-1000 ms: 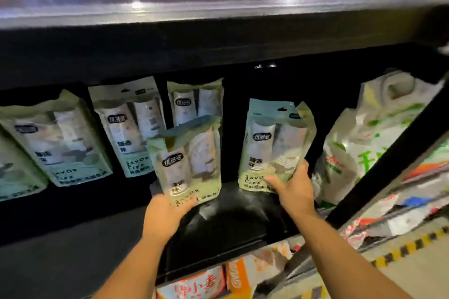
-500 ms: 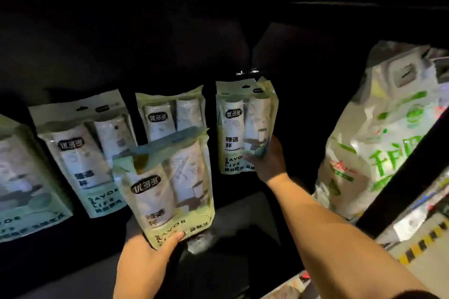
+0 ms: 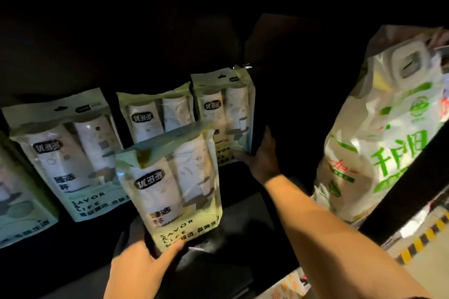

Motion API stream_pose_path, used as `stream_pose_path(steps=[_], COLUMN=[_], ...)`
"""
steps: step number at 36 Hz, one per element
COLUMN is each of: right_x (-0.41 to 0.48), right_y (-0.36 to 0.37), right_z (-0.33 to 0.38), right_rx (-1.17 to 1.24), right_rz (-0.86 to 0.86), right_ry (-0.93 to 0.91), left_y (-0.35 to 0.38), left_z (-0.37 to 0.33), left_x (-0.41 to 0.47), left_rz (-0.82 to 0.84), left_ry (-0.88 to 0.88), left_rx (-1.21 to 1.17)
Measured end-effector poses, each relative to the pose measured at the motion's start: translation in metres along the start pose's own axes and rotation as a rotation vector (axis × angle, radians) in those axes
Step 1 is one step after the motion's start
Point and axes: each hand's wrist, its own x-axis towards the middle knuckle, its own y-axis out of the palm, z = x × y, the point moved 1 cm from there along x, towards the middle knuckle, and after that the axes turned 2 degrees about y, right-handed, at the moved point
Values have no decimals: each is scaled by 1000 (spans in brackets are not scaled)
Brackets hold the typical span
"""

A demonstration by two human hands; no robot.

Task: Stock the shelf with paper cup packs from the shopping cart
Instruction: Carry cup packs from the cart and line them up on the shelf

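On the dark shelf deck [image 3: 245, 211], placement is under way with two packs handled at once. The left hand [image 3: 143, 267] grips the bottom edge of the front paper cup pack [image 3: 175, 189], thumb across the printed face, fingers hidden behind. This pack is upright near the deck's front and overlaps the middle pack [image 3: 153, 116] behind it. The right hand [image 3: 261, 160] reaches deep and holds the lower right corner of the rear paper cup pack [image 3: 223, 116], thumb at the front, fingers up its side. That pack stands at the back, just beside the middle pack; whether its base is seated cannot be told in the gloom. To the left, a large pack [image 3: 63, 153] leans in the row. The step looks like seating the rear pack. Next, the right hand likely needs to let go without tipping it, and then the front pack wants a slot. Open room lies between the rear pack and the white bag with green print [image 3: 379, 141], and along the bare front of the deck. Things to mind are the black upright [image 3: 410, 184] at right and the deck's front lip. The shopping cart is not in view.
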Motion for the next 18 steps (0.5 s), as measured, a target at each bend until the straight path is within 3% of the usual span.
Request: stream_pose_path(steps=[2,6,10,14,18], right_x=[-12,-48,-93,-121,-124], right_y=[-3,-6,-17,-13,11], right_z=[-3,3,15,32,50], right_rx=[11,196,425,288,326], right_rz=[-30,39,357,721,683], right_ry=[122,169,183,34,75], left_y=[-1,-6,-8,-11,-9], left_z=[-6,-12,-14,-16,-11], left_x=[-2,-3,-2,-3,-4], left_rz=[-40,-26,-3,0,15], left_ry=[-2,-35,-28,7,53], left_rx=[-17,2,31,24,18])
